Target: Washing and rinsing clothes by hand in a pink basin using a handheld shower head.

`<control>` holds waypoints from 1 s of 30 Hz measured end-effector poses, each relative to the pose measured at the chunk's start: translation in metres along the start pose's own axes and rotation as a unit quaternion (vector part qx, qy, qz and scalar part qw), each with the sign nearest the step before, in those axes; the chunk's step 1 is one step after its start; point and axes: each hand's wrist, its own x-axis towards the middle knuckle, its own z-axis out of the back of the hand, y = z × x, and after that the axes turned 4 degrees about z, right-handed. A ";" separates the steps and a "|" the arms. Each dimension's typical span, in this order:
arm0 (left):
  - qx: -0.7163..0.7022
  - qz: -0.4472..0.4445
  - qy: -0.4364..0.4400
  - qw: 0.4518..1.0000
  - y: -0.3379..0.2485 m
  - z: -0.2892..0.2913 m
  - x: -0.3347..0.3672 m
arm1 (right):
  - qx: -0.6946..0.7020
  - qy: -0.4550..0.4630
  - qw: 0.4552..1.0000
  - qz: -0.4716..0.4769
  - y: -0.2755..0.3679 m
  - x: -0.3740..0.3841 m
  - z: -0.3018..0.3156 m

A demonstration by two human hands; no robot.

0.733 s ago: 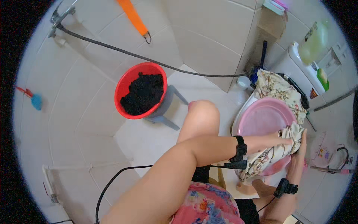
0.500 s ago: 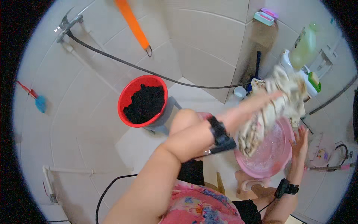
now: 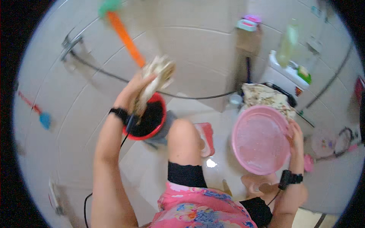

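Observation:
My left hand (image 3: pixel 138 87) is closed on a bunched, cream-and-brown patterned cloth (image 3: pixel 159 74), blurred by motion. It is above a red basin (image 3: pixel 164 114) in which dark, black fabric (image 3: pixel 146 119) lies. Over on the right, my right hand (image 3: pixel 294 135) grips the right rim of a pink basin (image 3: pixel 236 152). Pale, sudsy water (image 3: pixel 262 140) shows inside that basin. Behind it, a second cream cloth with brown marks (image 3: pixel 266 97) lies bunched against the far rim.
A dark hose (image 3: pixel 201 97) crosses in front of the wall. A white ledge (image 3: pixel 285 78) carries a pale green bottle (image 3: pixel 288 43) and a green soap dish (image 3: pixel 304 75). One small white cup (image 3: pixel 235 100) stands on the floor. A red-and-white slipper (image 3: pixel 206 138) is beside my knee.
My left hand has carried the cream cloth from over the pink basin leftward to above the red one. My right hand has closed on the pink basin's rim.

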 end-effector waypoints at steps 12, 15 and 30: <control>0.220 -0.032 -0.025 0.975 0.046 -0.061 0.068 | -0.045 -0.037 0.997 -0.057 -0.021 0.001 -0.004; 0.108 -0.064 0.069 0.990 -0.014 -0.154 0.058 | -0.129 -0.007 0.991 -0.026 -0.032 0.006 -0.011; 0.001 -0.076 0.356 0.931 0.061 -0.429 -0.033 | -0.574 0.060 0.794 0.192 0.004 0.116 -0.022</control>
